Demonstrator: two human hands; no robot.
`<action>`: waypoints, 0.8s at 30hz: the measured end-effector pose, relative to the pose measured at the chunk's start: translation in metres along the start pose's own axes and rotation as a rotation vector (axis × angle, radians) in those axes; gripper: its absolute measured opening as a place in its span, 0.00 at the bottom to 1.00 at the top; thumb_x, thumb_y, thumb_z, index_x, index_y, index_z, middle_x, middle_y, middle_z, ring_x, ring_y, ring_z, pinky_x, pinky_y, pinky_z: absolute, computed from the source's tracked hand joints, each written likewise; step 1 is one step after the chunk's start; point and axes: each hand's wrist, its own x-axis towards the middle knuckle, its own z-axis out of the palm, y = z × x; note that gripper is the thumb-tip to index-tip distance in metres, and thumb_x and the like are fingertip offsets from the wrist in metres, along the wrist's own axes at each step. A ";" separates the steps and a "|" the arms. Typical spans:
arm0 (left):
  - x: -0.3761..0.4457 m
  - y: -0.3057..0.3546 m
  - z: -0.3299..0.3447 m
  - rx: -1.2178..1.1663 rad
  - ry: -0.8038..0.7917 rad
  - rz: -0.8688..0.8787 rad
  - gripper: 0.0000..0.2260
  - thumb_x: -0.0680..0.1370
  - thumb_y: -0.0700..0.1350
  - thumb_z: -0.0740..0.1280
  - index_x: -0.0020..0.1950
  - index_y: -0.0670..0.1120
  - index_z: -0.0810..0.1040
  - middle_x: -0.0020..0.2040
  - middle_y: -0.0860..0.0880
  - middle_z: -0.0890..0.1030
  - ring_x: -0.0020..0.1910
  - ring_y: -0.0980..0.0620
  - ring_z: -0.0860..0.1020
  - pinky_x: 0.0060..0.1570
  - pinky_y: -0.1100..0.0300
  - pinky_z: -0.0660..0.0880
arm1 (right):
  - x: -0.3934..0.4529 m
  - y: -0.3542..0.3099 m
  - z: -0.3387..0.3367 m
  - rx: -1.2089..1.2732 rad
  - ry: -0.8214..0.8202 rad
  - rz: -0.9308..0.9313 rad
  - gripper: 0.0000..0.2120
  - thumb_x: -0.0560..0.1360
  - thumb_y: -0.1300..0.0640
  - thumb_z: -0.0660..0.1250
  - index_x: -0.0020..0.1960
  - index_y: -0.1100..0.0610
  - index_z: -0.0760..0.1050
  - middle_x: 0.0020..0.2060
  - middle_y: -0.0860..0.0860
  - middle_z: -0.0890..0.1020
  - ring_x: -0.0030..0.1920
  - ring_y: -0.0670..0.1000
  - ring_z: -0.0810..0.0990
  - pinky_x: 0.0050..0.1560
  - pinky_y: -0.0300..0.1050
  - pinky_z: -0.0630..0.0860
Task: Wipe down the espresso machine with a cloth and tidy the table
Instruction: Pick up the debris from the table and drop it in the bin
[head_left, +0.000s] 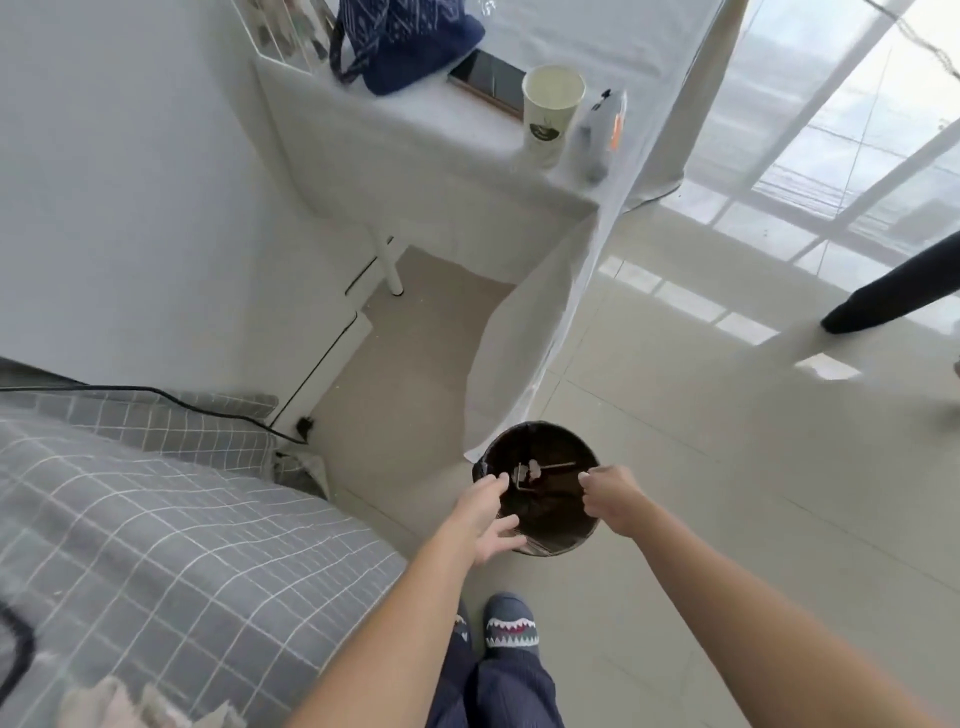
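Observation:
A round black waste bin (558, 540) stands on the floor in front of my feet. Pale scraps and thin sticks (532, 474) lie or fall inside it. My left hand (488, 519) hovers over the bin's left rim with its fingers spread and nothing in it. Above the right rim, my right hand (613, 501) has its fingers curled closed, and nothing shows in it. The white-clothed table (415, 150) is at the back, with a paper cup (550, 114) near its front corner. No espresso machine or cloth is in view.
On the table are a dark phone (488, 78), a blue patterned bag (405, 41) and a grey packet (602, 130). A grey checked bed (156, 519) fills the left. A black cable (322, 358) runs down the wall. A dark leg (893, 296) stands at right.

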 end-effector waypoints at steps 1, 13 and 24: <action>-0.007 -0.001 -0.003 0.008 0.010 0.013 0.25 0.81 0.48 0.60 0.77 0.50 0.57 0.77 0.42 0.59 0.71 0.38 0.67 0.64 0.39 0.68 | 0.002 0.003 0.000 0.025 -0.058 -0.016 0.16 0.77 0.65 0.61 0.65 0.68 0.72 0.64 0.67 0.76 0.34 0.47 0.73 0.32 0.39 0.74; -0.179 -0.010 -0.084 0.001 0.178 0.357 0.17 0.81 0.49 0.60 0.69 0.50 0.68 0.65 0.47 0.73 0.58 0.48 0.75 0.62 0.49 0.69 | -0.139 -0.078 0.079 -0.289 -0.328 -0.315 0.17 0.79 0.71 0.58 0.66 0.74 0.66 0.35 0.56 0.74 0.37 0.55 0.74 0.45 0.52 0.77; -0.269 -0.116 -0.280 0.067 0.830 0.750 0.07 0.79 0.42 0.62 0.52 0.47 0.80 0.51 0.53 0.81 0.49 0.57 0.78 0.41 0.68 0.71 | -0.316 -0.007 0.247 -0.930 -0.455 -1.004 0.10 0.74 0.48 0.69 0.47 0.54 0.82 0.42 0.50 0.85 0.43 0.49 0.83 0.46 0.47 0.80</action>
